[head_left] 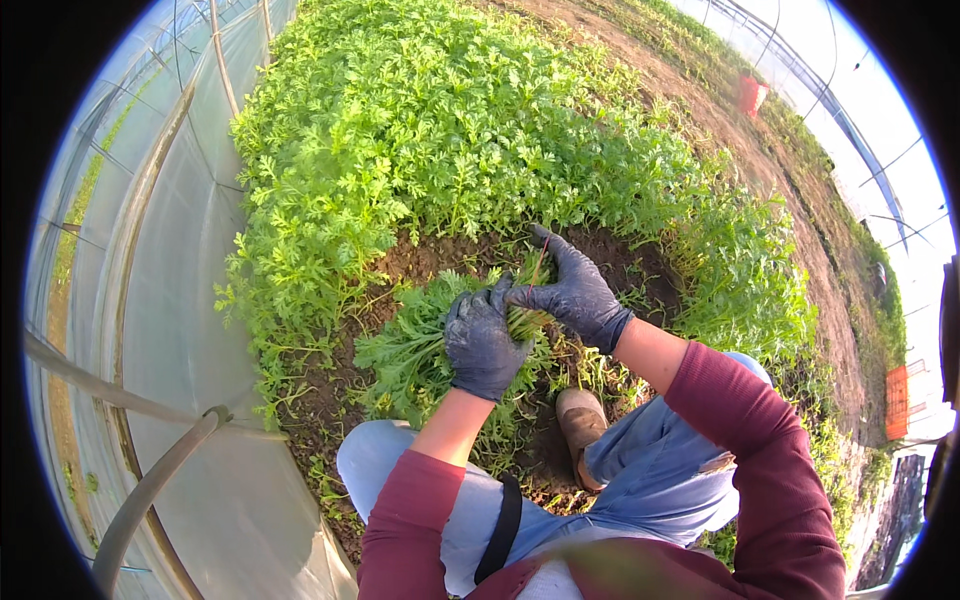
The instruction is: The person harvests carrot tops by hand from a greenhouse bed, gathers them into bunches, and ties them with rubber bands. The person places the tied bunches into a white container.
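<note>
My left hand (484, 345), in a dark glove, is closed around a bunch of leafy greens (408, 340) with lobed leaves, like chrysanthemum greens. The leaves spread to the left of the fist, and the cut stems (526, 321) poke out on its right. At the stem end is my right hand (580, 295), gloved the same way, its thumb and fingers drawn toward each other on a thin reddish tie (540, 264). This tie runs up from the stems; whether it goes all the way round them is hidden by the fingers.
A dense bed of the same greens (450, 130) grows ahead, beyond bare soil (430, 258). Clear plastic sheeting (185, 270) and a bent pipe (165, 480) stand at the left. My boot (582, 425) rests just below my hands. Orange crates (897, 402) sit far right, beside a dirt path (800, 190).
</note>
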`<action>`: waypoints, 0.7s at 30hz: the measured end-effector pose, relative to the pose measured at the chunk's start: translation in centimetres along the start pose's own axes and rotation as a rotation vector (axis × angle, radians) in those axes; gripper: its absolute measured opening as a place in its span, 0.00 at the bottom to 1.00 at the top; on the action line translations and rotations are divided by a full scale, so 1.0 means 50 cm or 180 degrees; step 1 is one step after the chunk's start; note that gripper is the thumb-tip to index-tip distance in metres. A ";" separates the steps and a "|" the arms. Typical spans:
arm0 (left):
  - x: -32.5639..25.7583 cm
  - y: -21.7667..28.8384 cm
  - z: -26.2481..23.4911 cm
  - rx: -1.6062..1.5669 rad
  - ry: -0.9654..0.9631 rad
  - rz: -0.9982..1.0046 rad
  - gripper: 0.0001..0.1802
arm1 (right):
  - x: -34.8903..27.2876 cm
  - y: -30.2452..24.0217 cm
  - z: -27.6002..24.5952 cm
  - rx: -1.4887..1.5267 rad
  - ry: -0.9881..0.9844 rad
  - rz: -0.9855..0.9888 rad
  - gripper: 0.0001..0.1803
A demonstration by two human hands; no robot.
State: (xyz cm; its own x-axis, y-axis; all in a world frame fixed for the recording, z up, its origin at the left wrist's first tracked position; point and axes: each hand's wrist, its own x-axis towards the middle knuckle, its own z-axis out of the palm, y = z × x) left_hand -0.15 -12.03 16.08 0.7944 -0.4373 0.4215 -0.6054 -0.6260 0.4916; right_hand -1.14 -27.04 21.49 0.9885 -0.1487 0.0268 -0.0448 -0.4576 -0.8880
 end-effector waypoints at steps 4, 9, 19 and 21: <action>0.004 -0.009 0.007 0.0144 0.0114 0.0638 0.40 | 0.006 0.009 -0.023 -0.0656 -0.0019 -0.0041 0.40; -0.013 -0.003 0.010 -0.0049 0.0116 0.1305 0.36 | 0.033 0.004 -0.063 -0.0497 -0.0837 0.0743 0.15; -0.016 0.009 0.002 -0.0452 0.0298 0.1429 0.37 | 0.031 -0.043 -0.140 0.0143 -0.0954 0.1008 0.10; -0.012 0.003 -0.001 -0.0392 0.0324 0.1360 0.38 | 0.016 -0.063 -0.157 0.0066 -0.1396 0.0830 0.12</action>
State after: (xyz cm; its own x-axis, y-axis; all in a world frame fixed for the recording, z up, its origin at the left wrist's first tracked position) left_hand -0.73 -11.83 15.95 0.4671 -0.5701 0.6759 -0.8840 -0.3191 0.3418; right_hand -1.35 -32.59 27.92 0.9126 0.1283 -0.3882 -0.2997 -0.4361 -0.8485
